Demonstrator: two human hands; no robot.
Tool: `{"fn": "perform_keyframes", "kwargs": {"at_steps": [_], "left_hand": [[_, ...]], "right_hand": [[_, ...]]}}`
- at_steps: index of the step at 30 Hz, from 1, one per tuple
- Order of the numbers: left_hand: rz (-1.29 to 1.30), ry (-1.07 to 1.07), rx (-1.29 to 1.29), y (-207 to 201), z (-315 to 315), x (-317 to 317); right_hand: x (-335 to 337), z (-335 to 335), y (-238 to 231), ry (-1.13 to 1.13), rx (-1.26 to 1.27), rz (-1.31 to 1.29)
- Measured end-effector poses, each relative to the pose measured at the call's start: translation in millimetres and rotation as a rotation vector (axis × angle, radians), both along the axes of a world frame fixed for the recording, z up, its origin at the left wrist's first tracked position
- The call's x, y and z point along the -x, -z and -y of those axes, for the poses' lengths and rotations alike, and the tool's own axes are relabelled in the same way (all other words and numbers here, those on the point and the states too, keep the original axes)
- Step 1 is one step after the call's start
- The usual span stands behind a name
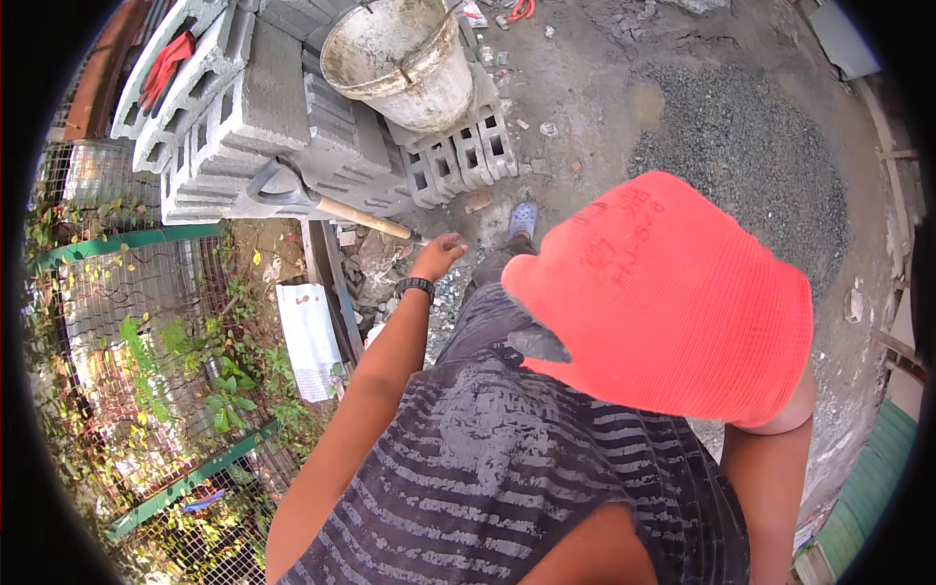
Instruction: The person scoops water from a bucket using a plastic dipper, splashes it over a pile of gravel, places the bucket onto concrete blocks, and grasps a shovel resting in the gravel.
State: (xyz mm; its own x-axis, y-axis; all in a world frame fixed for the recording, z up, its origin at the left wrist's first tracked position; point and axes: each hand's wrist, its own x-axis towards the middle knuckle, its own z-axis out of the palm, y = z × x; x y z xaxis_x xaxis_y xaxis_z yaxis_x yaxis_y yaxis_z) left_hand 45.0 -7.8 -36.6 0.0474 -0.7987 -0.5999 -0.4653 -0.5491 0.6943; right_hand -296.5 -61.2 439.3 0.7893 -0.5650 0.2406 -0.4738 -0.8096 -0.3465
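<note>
Close to the camera, my right hand wears a coral-red knit glove with dark handwriting on its back and a bit of grey coating at one edge. Its fingers are turned away and hidden, so whether it grips anything does not show. My left hand is bare, with a dark watch at the wrist. Its fingers are loosely bent and apart, with nothing visible in them. Just left of it lies a shovel's wooden shaft, whose grey grip leans against the blocks.
Grey hollow concrete blocks are stacked at the far left, bearing a red glove and a cement-crusted bucket. A gravel heap spreads at the far right. A wire fence with plants runs along the left.
</note>
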Motion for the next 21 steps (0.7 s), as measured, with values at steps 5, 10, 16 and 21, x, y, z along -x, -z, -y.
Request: {"fn": "perform_keyframes", "kwargs": {"at_steps": [5, 10, 16, 21], "left_hand": [[0.0, 0.105, -0.125, 82, -110, -70], [0.093, -0.014, -0.141, 55, -165, -74], [0.135, -0.808, 0.267, -27, -154, -132], [-0.006, -1.038, 0.599, -110, -43, -218]], "right_hand": [[-19, -47, -59, -0.062, 0.282, 0.002], [-29, -65, -77, -0.075, 0.232, -0.107], [-10, -12, 18, 0.062, -0.187, -0.137], [17, -11, 128, 0.399, -0.613, -0.345]]}}
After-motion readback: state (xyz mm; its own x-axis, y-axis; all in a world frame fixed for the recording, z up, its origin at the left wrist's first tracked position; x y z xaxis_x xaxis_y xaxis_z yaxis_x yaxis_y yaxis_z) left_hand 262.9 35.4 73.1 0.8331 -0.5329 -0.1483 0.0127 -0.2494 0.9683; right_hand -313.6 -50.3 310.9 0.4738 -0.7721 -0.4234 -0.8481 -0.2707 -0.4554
